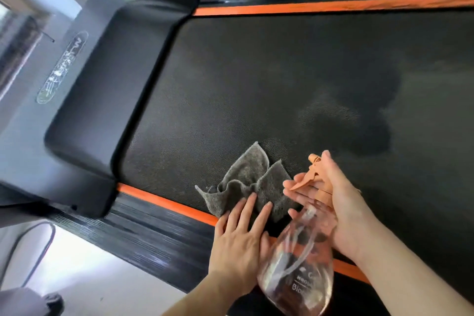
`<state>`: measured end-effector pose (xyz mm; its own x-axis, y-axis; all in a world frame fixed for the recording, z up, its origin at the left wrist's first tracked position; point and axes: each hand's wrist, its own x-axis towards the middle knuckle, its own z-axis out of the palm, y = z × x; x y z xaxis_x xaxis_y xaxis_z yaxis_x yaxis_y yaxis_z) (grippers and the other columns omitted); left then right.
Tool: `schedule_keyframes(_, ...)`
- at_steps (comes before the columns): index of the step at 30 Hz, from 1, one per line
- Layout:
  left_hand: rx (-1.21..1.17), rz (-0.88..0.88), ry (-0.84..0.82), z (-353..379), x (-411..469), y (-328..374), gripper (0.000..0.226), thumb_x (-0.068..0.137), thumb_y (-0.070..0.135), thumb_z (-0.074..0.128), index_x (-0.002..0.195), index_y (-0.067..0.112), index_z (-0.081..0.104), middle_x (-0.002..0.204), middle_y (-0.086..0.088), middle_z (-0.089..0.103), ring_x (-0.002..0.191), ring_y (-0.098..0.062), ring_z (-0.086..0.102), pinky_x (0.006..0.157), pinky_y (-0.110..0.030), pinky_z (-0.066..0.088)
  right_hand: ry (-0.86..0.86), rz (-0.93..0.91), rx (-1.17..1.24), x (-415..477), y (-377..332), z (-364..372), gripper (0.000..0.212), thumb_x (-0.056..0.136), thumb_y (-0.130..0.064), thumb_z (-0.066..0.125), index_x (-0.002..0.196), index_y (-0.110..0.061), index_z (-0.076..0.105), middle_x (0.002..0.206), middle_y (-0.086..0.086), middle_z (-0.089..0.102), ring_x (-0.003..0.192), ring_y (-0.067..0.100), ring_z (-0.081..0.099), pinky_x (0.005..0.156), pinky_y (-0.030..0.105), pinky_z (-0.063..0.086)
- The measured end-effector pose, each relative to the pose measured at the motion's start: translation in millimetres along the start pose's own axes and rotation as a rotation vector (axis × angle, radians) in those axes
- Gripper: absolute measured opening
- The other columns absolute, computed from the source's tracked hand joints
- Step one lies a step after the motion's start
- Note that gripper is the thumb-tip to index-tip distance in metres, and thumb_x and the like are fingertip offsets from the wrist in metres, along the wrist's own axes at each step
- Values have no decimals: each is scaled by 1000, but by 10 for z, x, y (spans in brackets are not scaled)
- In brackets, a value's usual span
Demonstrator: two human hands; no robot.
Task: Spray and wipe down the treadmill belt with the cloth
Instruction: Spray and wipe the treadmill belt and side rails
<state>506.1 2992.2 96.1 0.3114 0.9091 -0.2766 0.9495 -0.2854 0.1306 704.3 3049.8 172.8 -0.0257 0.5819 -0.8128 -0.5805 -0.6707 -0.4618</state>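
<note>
Your right hand point(341, 213) grips the spray bottle point(297, 267); left hand point(239, 238) rests flat, fingers straight, on the cloth point(246, 179).
The cloth lies crumpled at the treadmill belt point(256, 79) edge.

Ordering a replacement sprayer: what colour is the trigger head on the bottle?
Pale orange trigger head, on the clear bottle the right hand grips; head view.

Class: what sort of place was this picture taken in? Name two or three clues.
Probably a home workout corner or small gym: a treadmill belt with orange side strips, its black motor cover, and a pale floor beside it.
</note>
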Motion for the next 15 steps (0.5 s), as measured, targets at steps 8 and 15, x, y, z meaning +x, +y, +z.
schedule_keyframes(8,-132,130,108,149,12,-92,68,80,45,44,145,35,30,140,10,57,120,-7,55,85,-24,35,-192,50,-185,153,-156,445,66,87,-71,51,72,-8,64,72,17,66,64,27,64,64,37,55)
schedule_keyframes(15,126,291,175,-39,260,-419,50,76,59,35,119,34,41,116,14,40,89,-7,40,52,-14,46,-484,-34,-488,200,-254,963,67,86,-74,47,95,-10,65,87,17,70,68,23,63,60,31,53)
